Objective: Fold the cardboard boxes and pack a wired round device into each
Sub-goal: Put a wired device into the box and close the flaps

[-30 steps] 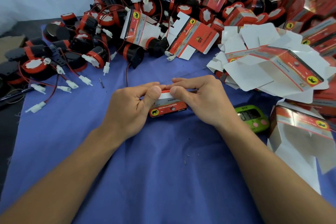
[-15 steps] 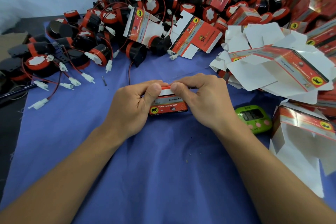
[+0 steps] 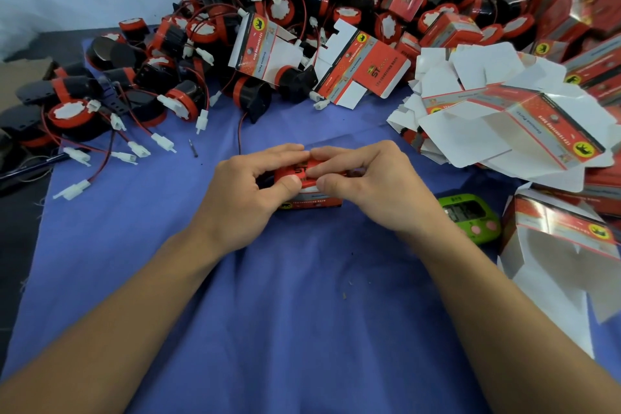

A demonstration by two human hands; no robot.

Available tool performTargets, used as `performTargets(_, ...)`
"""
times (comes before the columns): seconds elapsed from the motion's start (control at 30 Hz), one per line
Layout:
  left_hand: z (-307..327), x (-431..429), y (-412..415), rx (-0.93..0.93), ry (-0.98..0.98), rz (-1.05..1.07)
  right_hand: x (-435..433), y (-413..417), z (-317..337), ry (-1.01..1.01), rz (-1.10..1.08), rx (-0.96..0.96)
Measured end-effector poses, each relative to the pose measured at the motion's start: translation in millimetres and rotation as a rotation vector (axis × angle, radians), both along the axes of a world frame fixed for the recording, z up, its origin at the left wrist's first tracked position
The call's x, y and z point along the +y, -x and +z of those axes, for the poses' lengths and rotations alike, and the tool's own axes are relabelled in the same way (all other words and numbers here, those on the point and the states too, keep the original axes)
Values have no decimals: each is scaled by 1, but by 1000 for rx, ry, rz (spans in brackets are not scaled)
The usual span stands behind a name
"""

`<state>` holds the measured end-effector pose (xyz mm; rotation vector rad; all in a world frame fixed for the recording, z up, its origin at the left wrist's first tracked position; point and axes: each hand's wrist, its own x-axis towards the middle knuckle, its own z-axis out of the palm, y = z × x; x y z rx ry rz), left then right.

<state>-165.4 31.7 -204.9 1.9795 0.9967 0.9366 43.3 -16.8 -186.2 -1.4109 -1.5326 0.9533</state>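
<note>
A small red cardboard box (image 3: 311, 202) stands on the blue cloth (image 3: 268, 312) at the middle of the table. My left hand (image 3: 248, 198) grips its left side, thumb on the top flap. My right hand (image 3: 373, 188) grips its right side, thumb and fingers pressing the red top flap down. Both hands hide most of the box, and its contents cannot be seen. A heap of round black-and-red wired devices (image 3: 188, 54) with white plugs lies at the back left. Flat unfolded boxes (image 3: 504, 111) are piled at the right.
A green digital timer (image 3: 470, 217) lies just right of my right wrist. A half-opened box (image 3: 564, 252) stands at the right edge. Folded red boxes (image 3: 447, 30) are stacked at the back right. Loose white plugs (image 3: 72, 190) and a small screw (image 3: 192, 147) lie at the left.
The top flap of the box has come down; the red top face now shows between my thumbs. Both hands stay on the box in the same spot.
</note>
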Motion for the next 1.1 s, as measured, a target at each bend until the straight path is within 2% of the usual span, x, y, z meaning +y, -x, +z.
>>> performTargets(0.07,0,1,1,-6,20,-5,-1,-3,2,66,62,118)
performTargets(0.13,1,2,0,-17,36,-12,0,-2,3,100,1,222)
performTargets(0.17,1,3,0,-25,40,-13,1,-2,1,89,-56,210)
performTargets(0.3,0,3,-1,-63,62,-18,4,1,0,148,-54,112)
performTargets(0.4,-1,2,-4,-23,27,2,5,1,1,116,-42,-8)
performTargets(0.57,0,0,-11,4,7,33,-4,3,2,144,104,-216)
performTargets(0.63,0,-1,-9,45,41,11,-5,3,1,88,41,-352)
performTargets(0.7,-1,1,-9,61,94,34,-3,5,1,36,-31,-370)
performTargets(0.8,-3,5,-16,67,116,67,-2,9,0,34,-1,-430)
performTargets(0.87,-5,4,-16,-8,160,69,-4,9,4,44,21,-466)
performTargets(0.93,-7,2,-14,-173,236,67,-4,3,14,72,37,-467)
performTargets(0.97,-7,2,-14,-249,273,84,-4,-1,20,80,39,-422)
performTargets(1.0,-7,1,-15,-296,294,104,-4,-6,28,66,17,-286)
performTargets(1.03,-6,1,-16,-323,303,121,-2,-13,38,27,-45,-29)
performTargets(1.1,-4,1,-17,-311,299,154,2,-25,63,-47,-131,708)
